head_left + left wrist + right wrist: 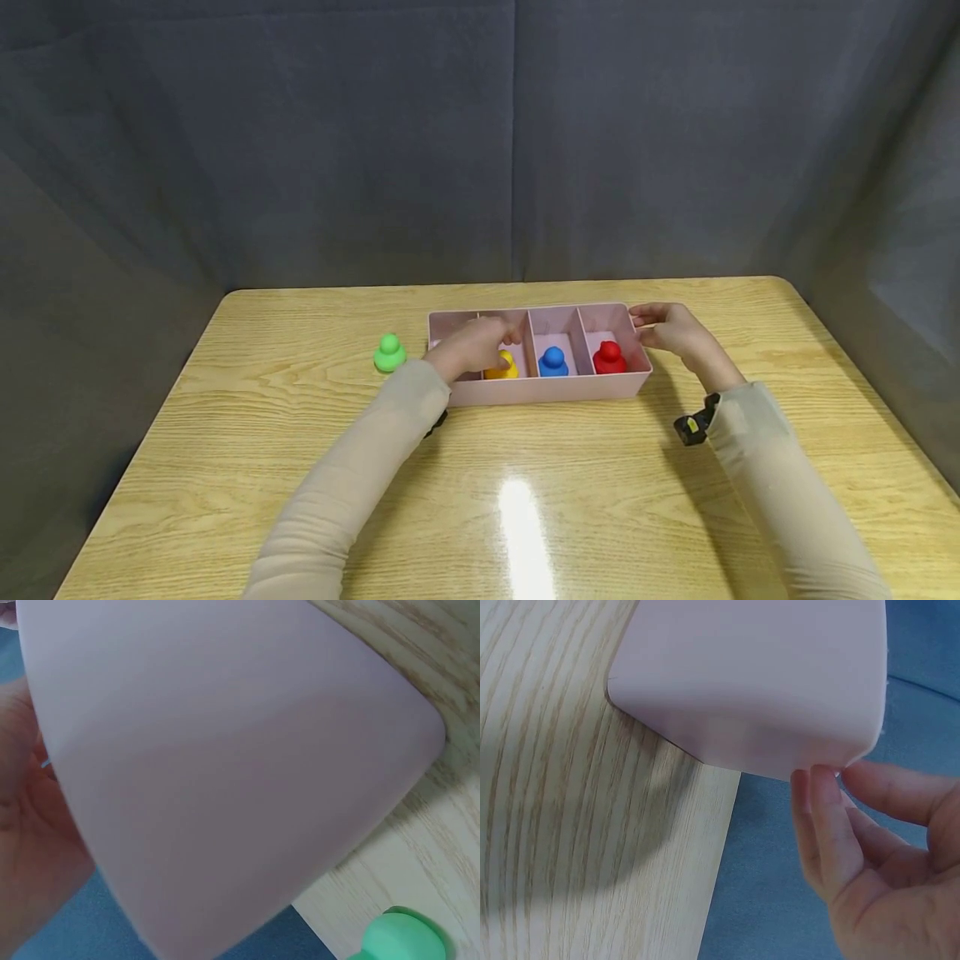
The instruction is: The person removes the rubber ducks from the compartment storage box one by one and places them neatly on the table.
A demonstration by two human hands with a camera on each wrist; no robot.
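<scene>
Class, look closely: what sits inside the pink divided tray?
In the pink tray: a yellow figure, a blue figure and a red figure, one per compartment. The left hand covers the leftmost compartment.

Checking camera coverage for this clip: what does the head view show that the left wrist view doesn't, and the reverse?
Only the head view shows the yellow, blue and red plastic figures in the tray's compartments, and the right hand at its right end. Only the left wrist view shows the tray's smooth outer wall up close. Both show the pink plastic divided tray, the green plastic figure beside it, the left hand and the wooden table.
</scene>
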